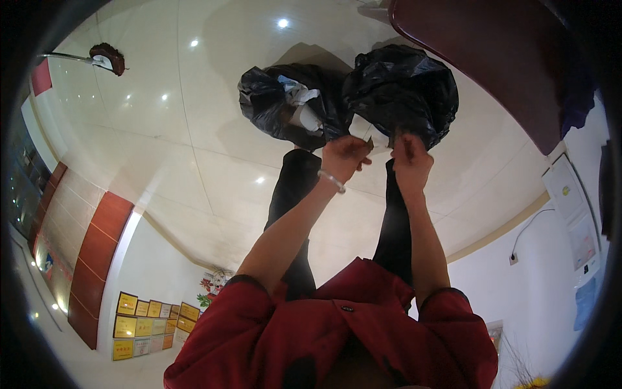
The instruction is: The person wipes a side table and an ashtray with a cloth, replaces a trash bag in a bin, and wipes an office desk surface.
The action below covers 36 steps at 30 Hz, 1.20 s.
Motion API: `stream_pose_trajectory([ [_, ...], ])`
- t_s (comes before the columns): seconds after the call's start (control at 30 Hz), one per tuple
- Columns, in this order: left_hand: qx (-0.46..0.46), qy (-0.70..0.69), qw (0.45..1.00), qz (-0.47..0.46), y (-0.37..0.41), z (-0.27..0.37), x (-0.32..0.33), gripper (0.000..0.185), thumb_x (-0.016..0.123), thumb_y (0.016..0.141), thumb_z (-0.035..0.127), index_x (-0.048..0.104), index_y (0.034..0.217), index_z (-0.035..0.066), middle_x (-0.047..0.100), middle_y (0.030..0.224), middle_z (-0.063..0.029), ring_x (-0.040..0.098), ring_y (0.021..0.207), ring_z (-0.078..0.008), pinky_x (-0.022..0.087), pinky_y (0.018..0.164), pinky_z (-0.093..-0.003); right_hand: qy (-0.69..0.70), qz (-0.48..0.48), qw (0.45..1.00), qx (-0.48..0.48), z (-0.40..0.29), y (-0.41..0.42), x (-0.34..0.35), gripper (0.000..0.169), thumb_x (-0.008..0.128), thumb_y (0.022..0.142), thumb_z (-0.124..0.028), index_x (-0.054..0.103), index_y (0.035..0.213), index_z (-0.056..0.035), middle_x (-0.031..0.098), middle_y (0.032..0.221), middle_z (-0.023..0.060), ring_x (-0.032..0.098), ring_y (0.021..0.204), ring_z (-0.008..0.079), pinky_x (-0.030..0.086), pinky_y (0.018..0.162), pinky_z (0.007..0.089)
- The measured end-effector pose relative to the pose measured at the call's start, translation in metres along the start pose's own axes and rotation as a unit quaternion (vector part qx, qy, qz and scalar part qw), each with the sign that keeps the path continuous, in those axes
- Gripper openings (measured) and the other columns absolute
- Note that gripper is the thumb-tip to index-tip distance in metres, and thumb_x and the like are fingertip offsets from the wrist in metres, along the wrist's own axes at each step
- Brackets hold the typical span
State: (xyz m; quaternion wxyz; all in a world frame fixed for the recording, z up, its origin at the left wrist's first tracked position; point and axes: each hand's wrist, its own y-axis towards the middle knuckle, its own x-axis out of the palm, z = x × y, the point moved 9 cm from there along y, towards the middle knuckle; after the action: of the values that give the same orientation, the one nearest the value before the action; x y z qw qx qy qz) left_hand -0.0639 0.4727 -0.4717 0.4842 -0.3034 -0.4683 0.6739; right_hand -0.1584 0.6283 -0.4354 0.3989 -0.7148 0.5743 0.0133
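Two black plastic garbage bags stand side by side on the tiled floor before me. The left garbage bag (pixel 262 107) is open at the top, with crumpled white paper (pixel 303 95) and a white cup-like item (pixel 309 118) inside. My left hand (pixel 344 154), with a bracelet (pixel 332 181) at its wrist, pinches a small thin brownish-green piece (pixel 370 143) by that bag's near edge. At the near rim of the right garbage bag (pixel 403 87) is my right hand (pixel 412 151), fingers curled; whether it grips the plastic I cannot tell.
A dark red tabletop (pixel 486 53) reaches in at the upper right. A mop-like tool (pixel 108 59) lies at the upper left. Framed certificates (pixel 144 321) hang on the wall at the lower left, near a red-flowered plant (pixel 210 287). A wall socket (pixel 513 259) is at right.
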Motion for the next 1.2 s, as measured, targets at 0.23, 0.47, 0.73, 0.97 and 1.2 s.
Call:
stream_pose_trajectory([
  [0.23,0.055,-0.134,0.987,0.066,-0.025,-0.016,-0.087,0.021,0.056,0.083,-0.003,0.061,0.103,-0.005,0.065,0.081,-0.0076,0.062,0.062,-0.0133,0.046,0.051,-0.0219,-0.012,-0.177,0.977,-0.118,-0.064,-0.046,0.099,0.012,0.062,0.081,-0.011,0.057,0.090,-0.0052,0.063,0.070,0.0129,0.063,0.060,0.0273,0.049,0.052,0.0334],
  [0.47,0.227,0.389,0.870,0.200,-0.003,0.045,-0.135,0.041,0.053,0.071,-0.004,0.056,0.111,0.007,0.062,0.101,-0.0212,0.060,0.085,-0.0389,0.049,0.073,-0.0424,-0.191,-0.236,0.939,-0.159,-0.027,-0.023,0.191,0.020,0.066,0.078,-0.013,0.059,0.090,0.0014,0.062,0.068,0.0155,0.061,0.057,0.0253,0.047,0.051,0.0298],
  [0.73,0.181,0.126,0.971,0.088,0.021,0.046,-0.062,0.034,0.049,0.084,0.002,0.050,0.117,0.002,0.062,0.096,-0.0164,0.066,0.076,-0.0276,0.051,0.053,-0.0310,0.455,-0.007,0.787,0.416,0.130,-0.064,0.070,0.025,0.061,0.086,-0.027,0.059,0.097,-0.0042,0.063,0.077,0.0111,0.052,0.054,0.0114,0.040,0.046,0.0230],
  [0.97,-0.204,-0.231,0.950,-0.054,0.093,-0.021,-0.001,0.029,0.043,0.091,0.006,0.045,0.116,-0.007,0.060,0.099,-0.0241,0.065,0.074,-0.0246,0.050,0.051,-0.0276,0.476,0.028,0.808,0.346,0.163,-0.036,0.018,0.017,0.059,0.088,-0.025,0.061,0.089,-0.0082,0.062,0.074,0.0056,0.054,0.054,0.0108,0.042,0.047,0.0226],
  [1.2,-0.168,-0.238,0.956,0.043,0.110,-0.046,-0.008,0.019,0.052,0.082,-0.004,0.052,0.100,-0.006,0.063,0.084,-0.0186,0.065,0.063,-0.0258,0.053,0.047,-0.0272,0.492,0.096,0.790,0.353,0.167,-0.039,0.018,0.008,0.057,0.088,-0.015,0.060,0.084,-0.0078,0.063,0.072,0.0072,0.057,0.053,0.0125,0.043,0.043,0.0221],
])
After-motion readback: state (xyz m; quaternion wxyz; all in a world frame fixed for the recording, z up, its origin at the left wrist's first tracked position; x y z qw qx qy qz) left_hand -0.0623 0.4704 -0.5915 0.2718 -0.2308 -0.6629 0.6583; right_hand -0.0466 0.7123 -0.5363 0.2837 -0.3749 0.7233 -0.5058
